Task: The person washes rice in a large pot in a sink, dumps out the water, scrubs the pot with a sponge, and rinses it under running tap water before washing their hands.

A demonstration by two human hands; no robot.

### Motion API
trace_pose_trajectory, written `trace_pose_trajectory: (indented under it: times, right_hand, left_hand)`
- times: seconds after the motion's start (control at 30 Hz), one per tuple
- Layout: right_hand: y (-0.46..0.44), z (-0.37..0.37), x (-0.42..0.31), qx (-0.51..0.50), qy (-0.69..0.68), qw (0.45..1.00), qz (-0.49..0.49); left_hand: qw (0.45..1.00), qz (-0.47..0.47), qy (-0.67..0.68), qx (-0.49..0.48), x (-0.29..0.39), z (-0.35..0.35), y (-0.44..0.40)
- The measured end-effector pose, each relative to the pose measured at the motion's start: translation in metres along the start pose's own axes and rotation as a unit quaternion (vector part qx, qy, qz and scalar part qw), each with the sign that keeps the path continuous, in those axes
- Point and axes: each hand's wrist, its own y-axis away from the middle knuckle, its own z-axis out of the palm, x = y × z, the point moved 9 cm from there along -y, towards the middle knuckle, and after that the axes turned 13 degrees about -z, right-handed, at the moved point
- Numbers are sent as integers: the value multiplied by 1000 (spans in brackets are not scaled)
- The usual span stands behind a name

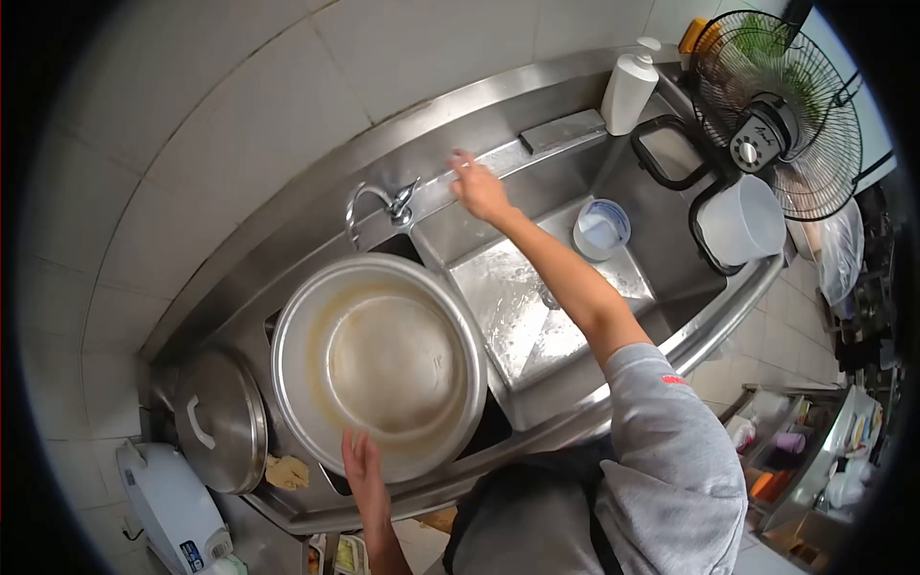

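A large round aluminum pot (393, 350) sits over the left sink basin, with a yellowish stain on its inner wall. My left hand (363, 468) is at the pot's near rim, fingers stretched upward and not wrapped round it; whether it touches the rim I cannot tell. My right hand (477, 188) reaches across the right basin to the back ledge, its fingers apart and holding nothing. Just left of it stands the chrome faucet (395, 203), with a gap between. No running water is visible at its spout.
A white tub (602, 230) sits in the wet right basin (508, 307). On the ledge are a white pump bottle (631, 91) and a grey bar-shaped block (563, 132). A fan (778, 125) and a translucent container (743, 222) stand right. A lid (218, 422) leans left.
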Motion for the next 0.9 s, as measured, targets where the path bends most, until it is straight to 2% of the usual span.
trace_pose_trajectory:
  times: [0.03,0.1,0.17,0.27,0.33,0.4,0.43,0.47,0.5,0.53,0.6,0.67,0.7,0.73,0.8,0.83,0.9]
  right_hand:
    - [-9,9,-8,-22,-2,998,-52]
    - [-23,33,-17,-113,-49,986,-110]
    - [-23,53,-18,-127,-46,981,-140]
    - [-9,58,-12,-171,27,962,-210]
    - [15,30,7,-139,9,960,-242]
    - [50,-18,79,-47,-50,993,-98]
    - [82,-40,131,76,-44,995,-43]
    - [124,-39,199,8,-78,987,141]
    - [161,-54,241,-9,11,969,246]
    - [207,-39,288,-213,64,891,396]
    - [278,-3,348,-357,85,835,411]
    - [291,24,376,-449,114,824,326]
    - [298,37,383,-494,126,813,281]
    - [302,40,383,-494,143,823,242]
    - [303,43,376,-484,174,842,163]
    - [312,50,386,-560,181,783,199]
    - [301,46,386,-600,166,759,193]
  left_hand:
    - [1000,0,-9,-29,23,38,-12]
    - [990,-42,62,-123,30,102,-53]
    - [974,-81,143,-154,26,146,-104]
    - [950,-70,270,-143,22,167,-171]
    - [931,-78,338,-117,11,155,-208]
    - [912,-80,392,-97,11,145,-235]
    - [904,-82,412,-86,5,137,-240]
    - [895,-83,432,-72,-3,126,-245]
    - [899,-86,423,-79,-16,113,-252]
    - [918,-99,376,-76,-28,113,-244]
    - [951,-124,272,-80,-28,119,-230]
    - [986,-167,5,-10,-23,133,-206]
    - [973,-175,-148,14,-16,139,-192]
    - [936,-181,-298,36,-9,143,-180]
    - [935,-164,-311,42,9,159,-169]
    - [935,-153,-316,45,20,168,-166]
    - [938,-125,-321,46,50,193,-166]
